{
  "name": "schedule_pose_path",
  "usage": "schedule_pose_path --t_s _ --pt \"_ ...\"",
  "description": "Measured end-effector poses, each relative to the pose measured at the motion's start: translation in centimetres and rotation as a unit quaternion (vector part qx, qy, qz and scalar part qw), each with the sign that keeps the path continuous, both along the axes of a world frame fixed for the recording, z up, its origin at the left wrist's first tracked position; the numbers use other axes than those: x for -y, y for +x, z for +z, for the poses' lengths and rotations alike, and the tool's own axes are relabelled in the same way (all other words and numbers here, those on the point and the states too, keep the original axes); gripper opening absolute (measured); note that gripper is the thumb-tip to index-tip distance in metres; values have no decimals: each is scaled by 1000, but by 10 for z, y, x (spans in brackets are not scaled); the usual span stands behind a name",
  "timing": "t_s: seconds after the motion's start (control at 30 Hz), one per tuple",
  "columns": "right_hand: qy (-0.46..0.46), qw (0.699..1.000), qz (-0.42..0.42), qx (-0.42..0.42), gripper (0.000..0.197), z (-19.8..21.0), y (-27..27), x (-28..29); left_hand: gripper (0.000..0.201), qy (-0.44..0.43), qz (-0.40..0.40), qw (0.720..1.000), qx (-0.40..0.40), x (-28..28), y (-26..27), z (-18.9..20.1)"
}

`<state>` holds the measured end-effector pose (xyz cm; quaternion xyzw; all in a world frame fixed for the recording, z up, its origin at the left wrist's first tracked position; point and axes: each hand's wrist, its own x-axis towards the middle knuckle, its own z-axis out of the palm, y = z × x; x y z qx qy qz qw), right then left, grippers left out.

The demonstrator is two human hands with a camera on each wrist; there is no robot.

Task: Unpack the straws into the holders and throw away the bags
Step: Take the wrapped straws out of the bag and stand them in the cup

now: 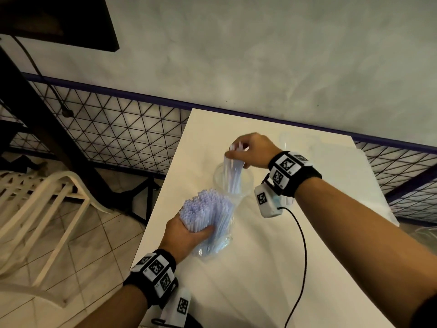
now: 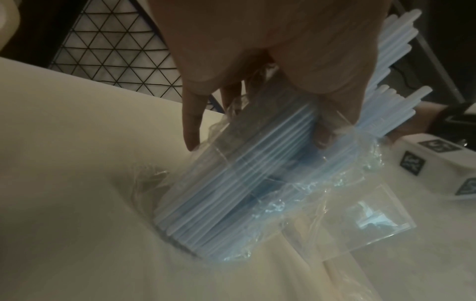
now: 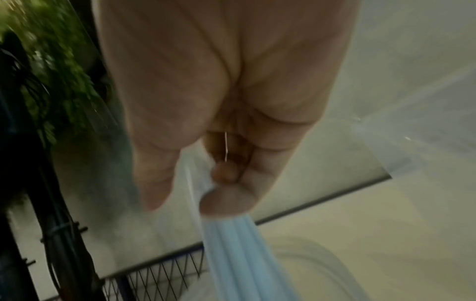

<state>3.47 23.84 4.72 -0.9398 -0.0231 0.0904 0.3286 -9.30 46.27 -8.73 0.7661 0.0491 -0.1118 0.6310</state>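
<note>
Pale-blue straws [image 1: 205,209] in clear bag [image 2: 335,183] | left hand [image 1: 186,235] grips bundle | right hand [image 1: 255,150] pinches few

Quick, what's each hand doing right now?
Left hand: grips the bagged bundle of straws.
Right hand: pinches a few straws over the clear holder.

White table [image 1: 260,268]; cream chair [image 1: 42,192] left; wire mesh fence [image 1: 113,129] behind.

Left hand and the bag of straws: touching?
Touching. In the left wrist view the left hand has its fingers and thumb curled round the bag of straws, pressed into the plastic.
</note>
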Motion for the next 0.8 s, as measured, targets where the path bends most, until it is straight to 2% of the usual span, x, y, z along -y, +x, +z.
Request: schedule_pose_path --t_s 0.07,0.13,0.2,0.27,0.33,0.43,0.5,0.57,0.8 --pt "11 999 -3 -48 51 -7 -1 1 54 -1 1 1000 1 0 -1 1" --pt "-12 1000 -4 -10 60 -4 -4 4 52 2 0 1000 4 0 -1 2" --pt "-23 998 -9 63 45 5 -11 11 50 9 -4 1000 10 0 -1 3" --pt "3 996 1 85 28 14 -26 16 51 11 -3 1000 13 0 -1 3" --pt "23 996 53 65 38 14 -46 19 52 7 -3 1000 12 0 0 3" --pt "50 990 134 -13 56 -1 -81 20 60 2 -5 1000 15 1 1 3" --pt "51 987 136 -64 69 -17 -98 16 74 4 -6 1000 18 1 1 2" --pt "56 989 112 -74 73 -31 -110 8 80 4 -8 1000 22 2 1 1" --pt "95 995 29 4 35 -67 -123 -12 74 -12 -15 1000 18 1 1 -2"
